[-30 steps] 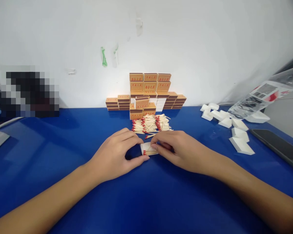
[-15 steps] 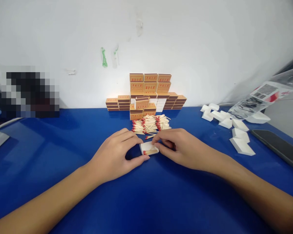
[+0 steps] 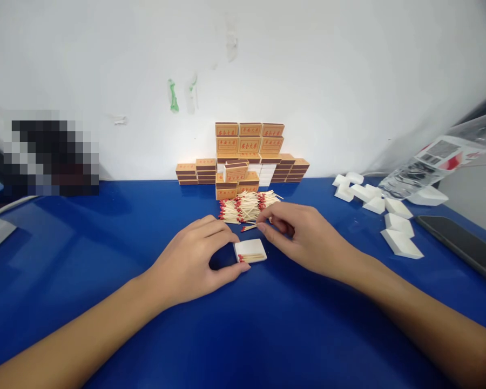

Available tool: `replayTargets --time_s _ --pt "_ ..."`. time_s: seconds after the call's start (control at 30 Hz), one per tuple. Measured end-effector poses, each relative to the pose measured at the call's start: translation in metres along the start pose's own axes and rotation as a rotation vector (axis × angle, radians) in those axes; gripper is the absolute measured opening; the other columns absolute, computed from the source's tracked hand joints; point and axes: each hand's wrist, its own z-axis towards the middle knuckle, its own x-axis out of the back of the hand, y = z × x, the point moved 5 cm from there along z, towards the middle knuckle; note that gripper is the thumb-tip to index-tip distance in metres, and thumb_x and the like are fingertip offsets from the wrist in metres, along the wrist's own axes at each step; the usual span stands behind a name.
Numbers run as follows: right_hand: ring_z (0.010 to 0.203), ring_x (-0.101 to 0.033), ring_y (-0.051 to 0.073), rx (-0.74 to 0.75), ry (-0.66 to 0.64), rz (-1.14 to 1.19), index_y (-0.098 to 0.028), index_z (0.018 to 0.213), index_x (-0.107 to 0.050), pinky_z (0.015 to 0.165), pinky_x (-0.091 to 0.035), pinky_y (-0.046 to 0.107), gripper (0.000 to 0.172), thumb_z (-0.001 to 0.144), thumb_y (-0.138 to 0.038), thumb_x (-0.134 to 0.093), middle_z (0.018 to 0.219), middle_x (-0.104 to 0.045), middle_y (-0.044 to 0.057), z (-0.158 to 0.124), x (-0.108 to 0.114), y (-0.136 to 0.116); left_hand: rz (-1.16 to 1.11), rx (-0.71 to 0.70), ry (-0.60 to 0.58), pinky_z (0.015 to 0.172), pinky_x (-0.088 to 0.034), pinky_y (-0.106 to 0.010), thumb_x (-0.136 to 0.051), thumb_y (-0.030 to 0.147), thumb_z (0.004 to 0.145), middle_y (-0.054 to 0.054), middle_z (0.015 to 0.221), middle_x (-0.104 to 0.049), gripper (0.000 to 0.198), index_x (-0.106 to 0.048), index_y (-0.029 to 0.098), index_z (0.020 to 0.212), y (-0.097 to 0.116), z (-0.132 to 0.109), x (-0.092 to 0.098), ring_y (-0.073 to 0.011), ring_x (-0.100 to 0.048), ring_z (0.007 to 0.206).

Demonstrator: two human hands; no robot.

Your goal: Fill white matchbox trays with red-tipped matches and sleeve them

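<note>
A small white matchbox tray (image 3: 250, 250) lies on the blue table (image 3: 105, 237) with a few red-tipped matches along its near side. My left hand (image 3: 192, 259) rests beside it, thumb and forefinger pinching the tray's left end. My right hand (image 3: 299, 235) hovers just behind and right of the tray, fingers curled, its fingertips at the front edge of a heap of loose matches (image 3: 247, 206). A single match (image 3: 249, 227) lies by those fingertips. Whether the fingers hold a match I cannot make out.
Stacks of orange matchboxes (image 3: 247, 156) stand against the white wall behind the heap. Several empty white trays (image 3: 383, 213) lie at the right, with a clear plastic bag (image 3: 433, 159) and a dark flat device (image 3: 464, 246) beyond them. A grey object sits at the left edge.
My right hand has lifted off the tray and moved back toward the match heap. The tray now shows fully. My left hand has stayed on the tray's left end.
</note>
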Motion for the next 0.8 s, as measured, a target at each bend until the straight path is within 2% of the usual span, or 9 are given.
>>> replayTargets --time_s 0.1,0.2,0.37,0.53,0.8 --pt "0.084 -0.060 0.020 0.040 -0.009 -0.068 -0.020 0.111 -0.069 0.075 -0.046 0.031 0.012 0.100 -0.025 -0.066 0.093 -0.063 0.004 0.000 -0.005 0.010 -0.025 -0.008 -0.027 0.087 -0.056 -0.043 -0.078 0.037 0.093 -0.007 0.103 -0.075 0.023 -0.073 0.017 0.105 0.002 0.000 -0.001 -0.0241 -0.066 0.093" --pt "0.097 -0.061 0.024 0.049 -0.056 -0.072 -0.021 0.110 -0.069 0.085 -0.050 0.036 0.011 0.102 -0.027 -0.065 0.104 -0.063 0.008 0.001 -0.011 0.016 -0.033 -0.004 -0.038 0.087 -0.055 -0.043 -0.079 0.036 0.093 -0.008 0.103 -0.075 0.023 -0.074 0.017 0.105 0.002 0.000 -0.002 -0.0244 -0.066 0.094" --pt "0.094 -0.061 0.024 -0.005 -0.139 -0.035 -0.020 0.094 -0.065 0.082 -0.051 0.037 0.014 0.106 -0.028 -0.061 0.098 -0.063 0.007 0.002 -0.017 0.019 -0.029 -0.002 -0.039 0.088 -0.055 -0.043 -0.077 0.036 0.094 -0.008 0.103 -0.075 0.023 -0.074 0.017 0.106 0.001 0.000 -0.002 -0.0243 -0.066 0.094" --pt "0.097 -0.063 0.026 -0.057 -0.210 -0.065 -0.020 0.094 -0.061 0.084 -0.052 0.039 0.015 0.107 -0.024 -0.056 0.103 -0.066 0.010 0.001 -0.017 0.019 -0.020 -0.002 -0.024 0.088 -0.055 -0.042 -0.077 0.036 0.095 -0.007 0.102 -0.075 0.022 -0.073 0.017 0.105 0.000 0.000 -0.003 -0.0236 -0.066 0.093" --pt "0.098 -0.064 0.026 -0.008 -0.165 -0.048 -0.020 0.096 -0.058 0.083 -0.053 0.039 0.011 0.107 -0.022 -0.057 0.103 -0.066 0.009 0.000 -0.008 0.010 -0.011 0.002 0.005 0.087 -0.056 -0.041 -0.078 0.034 0.094 -0.006 0.102 -0.077 0.021 -0.073 0.017 0.104 0.000 0.000 -0.002 -0.0230 -0.067 0.093"
